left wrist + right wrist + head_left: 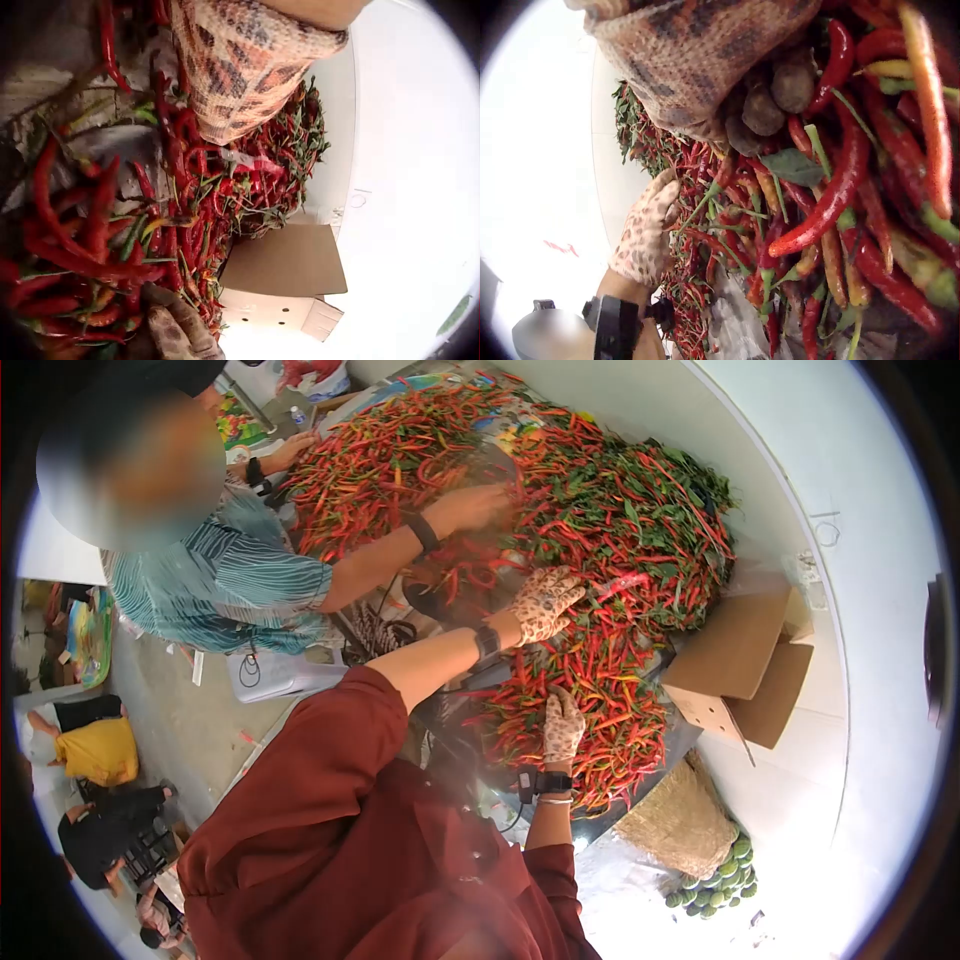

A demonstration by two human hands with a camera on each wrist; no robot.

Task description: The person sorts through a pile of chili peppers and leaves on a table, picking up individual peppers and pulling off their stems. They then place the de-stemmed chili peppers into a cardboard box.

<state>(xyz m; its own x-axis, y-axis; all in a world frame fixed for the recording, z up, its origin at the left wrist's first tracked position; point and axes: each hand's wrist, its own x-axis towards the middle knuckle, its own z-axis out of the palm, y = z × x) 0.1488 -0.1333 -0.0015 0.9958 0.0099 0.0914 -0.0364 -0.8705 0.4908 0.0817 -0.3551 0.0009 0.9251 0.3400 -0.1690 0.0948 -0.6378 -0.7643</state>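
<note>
Both hands wear pale gloves with brown spots and work over a large heap of red chilies (610,705). My left hand (545,605) lies over the middle of the heap with fingers extended, tips at the chilies; in the left wrist view its fingertips are hidden behind the glove's back. Nearer the box side, my right hand (563,730) rests on redder chilies. Its darkened fingertips (763,112) touch them in the right wrist view, beside a glossy red chili (836,67). No chili shows clearly gripped in either hand.
Another person's hand (470,508) reaches over the heap from the left. Leafy chilies (680,520) pile against the wall. An open cardboard box (725,645) stands beside the heap; a brown sack (680,810) and several green round fruits (715,885) lie beyond. Other people are at far left.
</note>
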